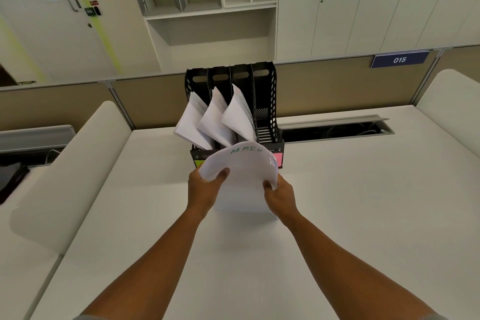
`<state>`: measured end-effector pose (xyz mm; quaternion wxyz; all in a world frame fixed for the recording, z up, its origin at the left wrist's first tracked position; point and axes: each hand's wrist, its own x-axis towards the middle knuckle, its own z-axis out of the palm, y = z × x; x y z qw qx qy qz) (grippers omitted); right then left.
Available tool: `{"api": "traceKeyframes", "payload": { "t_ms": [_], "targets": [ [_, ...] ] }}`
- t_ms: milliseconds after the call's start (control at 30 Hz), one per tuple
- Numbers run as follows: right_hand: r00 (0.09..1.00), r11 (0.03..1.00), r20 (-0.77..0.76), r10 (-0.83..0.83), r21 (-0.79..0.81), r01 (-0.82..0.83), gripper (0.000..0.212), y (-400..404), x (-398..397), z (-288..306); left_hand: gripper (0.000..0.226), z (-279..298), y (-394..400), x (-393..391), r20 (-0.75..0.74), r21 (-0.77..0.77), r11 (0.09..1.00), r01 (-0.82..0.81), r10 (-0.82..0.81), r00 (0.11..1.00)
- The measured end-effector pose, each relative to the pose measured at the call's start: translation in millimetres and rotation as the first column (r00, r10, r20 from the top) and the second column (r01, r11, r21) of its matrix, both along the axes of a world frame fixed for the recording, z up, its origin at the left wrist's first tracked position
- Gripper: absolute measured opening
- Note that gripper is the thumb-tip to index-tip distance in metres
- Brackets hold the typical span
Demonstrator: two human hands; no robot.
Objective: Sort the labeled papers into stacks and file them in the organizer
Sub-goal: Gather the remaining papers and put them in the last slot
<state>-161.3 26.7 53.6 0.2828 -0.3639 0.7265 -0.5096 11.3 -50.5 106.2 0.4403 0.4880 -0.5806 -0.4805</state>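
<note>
A stack of white papers (242, 174) with "ADMIN" written in green at its top is held upright just in front of the black organizer (267, 101). My left hand (205, 187) grips the stack's left edge and my right hand (279, 196) grips its right edge; the sheets bow forward. The organizer stands on the white desk (337, 215) and has four slots. The three left slots each hold leaning white papers (215, 119). The rightmost slot (265, 122) holds none. A green sticky label (199, 163) and a pink one (278, 157) show on the organizer's front.
A cable tray opening (335, 127) runs along the desk's back edge right of the organizer. Beige partition panels stand behind, with a blue "015" sign (399, 60). White desk dividers (78, 169) rise at left and right. Cabinets and shelves fill the background.
</note>
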Motion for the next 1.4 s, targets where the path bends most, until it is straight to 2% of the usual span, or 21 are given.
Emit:
{"api": "traceKeyframes", "payload": {
  "t_ms": [167, 300, 500, 733, 933, 1067, 1267, 1400],
  "targets": [
    [0.998, 0.996, -0.062, 0.008, 0.086, -0.003, 0.024, 9.5, -4.9, -10.3, 0.053, -16.9, 0.0, 8.3, 0.177, 0.104, 0.994, 0.01, -0.029, 0.984],
    [0.994, 0.994, -0.109, 0.002, 0.109, 0.01, 0.027, 13.1, -5.5, -12.9, 0.035, -27.0, 1.4, 12.3, 0.27, 0.125, 0.991, 0.044, -0.077, 0.96],
    [0.983, 0.998, -0.178, -0.039, 0.032, 0.046, 0.026, 9.2, -4.2, -0.2, 0.036, -24.4, 2.8, 6.8, 0.226, 0.041, 0.999, 0.026, -0.034, 0.974],
    [0.97, 0.998, -0.242, -0.022, 0.047, 0.034, 0.018, 8.6, -8.8, 3.7, 0.03, -31.9, 1.2, 4.2, 0.246, 0.09, 0.996, 0.024, -0.046, 0.968],
    [0.954, 0.996, -0.298, 0.039, 0.083, -0.015, 0.027, 10.5, -11.1, 6.0, 0.022, -35.3, -4.4, 2.5, 0.309, 0.09, 0.996, 0.014, -0.042, 0.95],
    [0.924, 0.994, -0.38, 0.034, 0.107, 0.007, 0.035, 8.3, -12.6, 5.9, 0.032, -35.0, -7.0, -1.3, 0.357, 0.062, 0.998, -0.023, -0.001, 0.934],
    [0.933, 0.99, -0.358, 0.049, 0.141, 0.002, 0.026, 1.3, -18.4, 4.8, 0.033, -36.6, -11.6, -3.8, 0.377, 0.011, 1.0, -0.009, 0.004, 0.926],
    [0.962, 0.998, -0.274, -0.021, 0.047, 0.036, 0.025, -9.0, -19.1, 11.9, 0.03, -28.0, -16.0, -8.5, 0.297, -0.039, 0.999, -0.015, 0.026, 0.955]
  ]
}}
